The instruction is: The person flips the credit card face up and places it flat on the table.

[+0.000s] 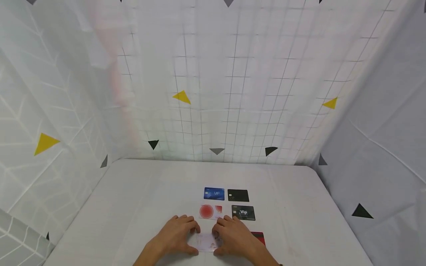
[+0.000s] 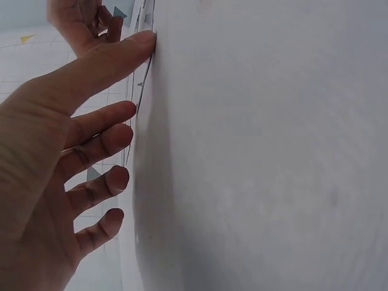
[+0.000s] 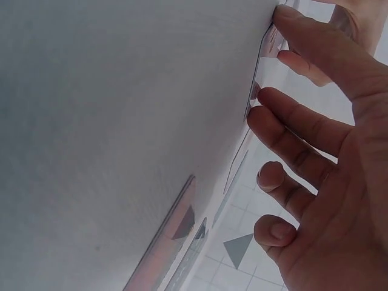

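A pale pinkish-white card lies flat on the white table between both hands. My left hand grips its left end, thumb at the near corner and fingertips at the far one. The right hand grips the other end in the same way and covers part of the print. In the right wrist view, the thumb and first two fingertips touch the card, while the other fingers are bent clear of it. The left thumb touches down at the card's edge in the left wrist view.
Beyond the hands lie a card with a red circle, a dark Vip card, a blue VIP card and a black card. A red-and-black card is partly hidden behind the right hand. Pale curtains surround the table.
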`<state>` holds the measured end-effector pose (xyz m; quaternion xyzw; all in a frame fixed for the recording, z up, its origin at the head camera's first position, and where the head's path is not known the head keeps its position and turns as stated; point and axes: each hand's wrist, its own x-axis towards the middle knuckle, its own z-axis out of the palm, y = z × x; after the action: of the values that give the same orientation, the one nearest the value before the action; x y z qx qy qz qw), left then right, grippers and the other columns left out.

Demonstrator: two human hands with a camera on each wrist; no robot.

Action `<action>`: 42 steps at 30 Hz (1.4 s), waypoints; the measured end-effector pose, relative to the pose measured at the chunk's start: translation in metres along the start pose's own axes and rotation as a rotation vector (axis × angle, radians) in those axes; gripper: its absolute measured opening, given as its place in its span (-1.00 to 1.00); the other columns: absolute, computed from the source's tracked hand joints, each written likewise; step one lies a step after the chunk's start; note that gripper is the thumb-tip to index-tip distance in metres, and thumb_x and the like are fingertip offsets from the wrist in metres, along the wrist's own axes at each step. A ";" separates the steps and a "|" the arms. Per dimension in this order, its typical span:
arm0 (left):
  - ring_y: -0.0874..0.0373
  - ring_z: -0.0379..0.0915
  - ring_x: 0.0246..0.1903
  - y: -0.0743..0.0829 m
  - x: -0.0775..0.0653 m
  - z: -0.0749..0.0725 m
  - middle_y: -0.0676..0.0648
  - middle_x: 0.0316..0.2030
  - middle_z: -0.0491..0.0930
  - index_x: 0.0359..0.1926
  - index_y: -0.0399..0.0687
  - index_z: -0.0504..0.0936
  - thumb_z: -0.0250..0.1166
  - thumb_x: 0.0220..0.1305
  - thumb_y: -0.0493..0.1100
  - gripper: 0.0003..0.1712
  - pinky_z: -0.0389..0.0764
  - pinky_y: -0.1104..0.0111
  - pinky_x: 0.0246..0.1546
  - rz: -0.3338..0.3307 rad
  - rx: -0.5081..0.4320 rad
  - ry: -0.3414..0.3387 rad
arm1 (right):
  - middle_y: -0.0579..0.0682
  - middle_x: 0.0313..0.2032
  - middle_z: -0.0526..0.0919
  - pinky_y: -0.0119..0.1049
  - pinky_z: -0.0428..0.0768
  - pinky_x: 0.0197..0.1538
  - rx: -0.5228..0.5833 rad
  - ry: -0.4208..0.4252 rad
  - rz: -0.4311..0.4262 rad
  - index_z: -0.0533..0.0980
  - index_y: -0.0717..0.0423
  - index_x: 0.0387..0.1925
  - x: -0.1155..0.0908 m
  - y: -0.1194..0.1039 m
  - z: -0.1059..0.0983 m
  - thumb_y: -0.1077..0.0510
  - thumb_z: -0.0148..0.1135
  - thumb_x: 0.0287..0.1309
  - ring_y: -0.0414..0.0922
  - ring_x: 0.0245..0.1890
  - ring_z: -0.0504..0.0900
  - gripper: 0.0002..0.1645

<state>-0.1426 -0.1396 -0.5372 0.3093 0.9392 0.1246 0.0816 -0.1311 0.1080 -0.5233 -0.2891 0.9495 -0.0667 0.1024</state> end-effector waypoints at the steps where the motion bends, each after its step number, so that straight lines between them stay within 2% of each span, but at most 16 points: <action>1: 0.32 0.35 -0.19 0.000 0.000 0.000 0.36 -0.32 0.44 -0.12 0.42 0.62 0.50 -0.17 0.49 -0.39 0.46 0.15 -0.09 0.000 -0.002 0.001 | -0.32 -0.15 0.60 0.04 0.51 0.16 0.001 -0.002 0.000 0.63 -0.34 -0.07 0.000 0.000 0.000 -0.42 0.52 -0.19 -0.18 -0.11 0.47 -0.39; 7: 0.32 0.34 -0.18 0.001 0.000 0.000 0.37 -0.31 0.43 -0.10 0.44 0.61 0.48 -0.15 0.50 -0.39 0.47 0.09 -0.01 -0.017 -0.013 -0.010 | -0.32 -0.12 0.60 0.09 0.49 0.19 0.018 -0.015 0.012 0.62 -0.35 -0.07 0.000 0.001 -0.002 -0.42 0.52 -0.19 -0.16 -0.07 0.48 -0.39; 14: 0.34 0.30 -0.27 0.007 0.003 0.002 0.35 -0.35 0.44 -0.15 0.37 0.63 0.42 -0.14 0.56 -0.38 0.39 0.27 -0.20 0.031 0.045 0.099 | -0.33 -0.12 0.59 0.13 0.47 0.22 0.055 0.013 0.032 0.61 -0.36 -0.06 -0.008 0.014 0.001 -0.45 0.51 -0.19 -0.18 -0.08 0.48 -0.37; 17: 0.34 0.30 -0.28 0.013 0.008 0.005 0.33 -0.34 0.46 -0.13 0.36 0.64 0.39 -0.12 0.58 -0.36 0.41 0.27 -0.18 0.013 0.057 0.118 | -0.31 -0.12 0.58 0.18 0.46 0.22 0.078 0.028 0.063 0.61 -0.35 -0.06 -0.016 0.024 0.003 -0.46 0.50 -0.20 -0.16 -0.06 0.48 -0.36; 22: 0.28 0.35 -0.23 0.030 0.017 0.009 0.33 -0.30 0.51 -0.07 0.39 0.64 0.38 -0.14 0.60 -0.32 0.51 0.03 0.03 -0.067 0.024 0.091 | -0.22 -0.07 0.60 0.26 0.43 0.22 0.153 0.025 0.145 0.61 -0.29 -0.07 -0.031 0.041 0.001 -0.45 0.53 -0.23 -0.09 -0.06 0.47 -0.33; 24: 0.26 0.38 -0.21 0.038 0.020 0.012 0.33 -0.29 0.53 -0.06 0.38 0.64 0.38 -0.14 0.59 -0.31 0.49 -0.08 0.08 -0.077 0.014 0.094 | -0.19 -0.07 0.60 0.28 0.43 0.21 0.182 0.020 0.179 0.61 -0.27 -0.07 -0.037 0.048 -0.002 -0.43 0.55 -0.26 -0.07 -0.08 0.46 -0.32; 26: 0.24 0.41 -0.18 0.046 0.024 0.014 0.32 -0.28 0.54 -0.06 0.36 0.65 0.39 -0.13 0.58 -0.31 0.48 -0.11 0.09 -0.071 0.014 0.107 | -0.18 -0.09 0.60 0.26 0.47 0.18 0.199 0.028 0.205 0.62 -0.27 -0.07 -0.044 0.055 -0.005 -0.43 0.56 -0.30 -0.08 -0.11 0.46 -0.29; 31: 0.21 0.48 -0.09 0.067 0.036 0.018 0.29 -0.22 0.56 -0.02 0.35 0.66 0.40 -0.13 0.56 -0.29 0.49 -0.04 0.09 -0.073 0.044 0.114 | -0.18 -0.13 0.57 0.18 0.57 0.08 0.216 0.062 0.270 0.61 -0.23 -0.06 -0.062 0.074 -0.007 -0.38 0.63 -0.43 -0.09 -0.16 0.46 -0.21; 37: 0.26 0.41 -0.15 0.090 0.059 0.021 0.26 -0.20 0.56 0.05 0.36 0.66 0.37 -0.14 0.59 -0.23 0.52 0.15 0.03 -0.042 0.126 0.097 | -0.18 -0.14 0.55 0.18 0.55 0.09 0.158 0.061 0.391 0.62 -0.22 -0.09 -0.072 0.095 -0.002 -0.31 0.71 -0.63 -0.09 -0.13 0.48 -0.13; 42: 0.25 0.43 -0.12 0.105 0.074 0.025 0.22 -0.10 0.58 0.11 0.35 0.65 0.37 -0.11 0.58 -0.21 0.50 0.22 -0.01 -0.011 0.190 0.086 | -0.17 -0.16 0.53 0.16 0.54 0.09 0.171 0.061 0.421 0.62 -0.19 -0.16 -0.073 0.102 0.001 -0.23 0.75 -0.63 -0.10 -0.14 0.48 -0.20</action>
<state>-0.1365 -0.0087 -0.5369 0.3051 0.9511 0.0478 0.0121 -0.1261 0.2331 -0.5313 -0.0726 0.9824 -0.1326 0.1093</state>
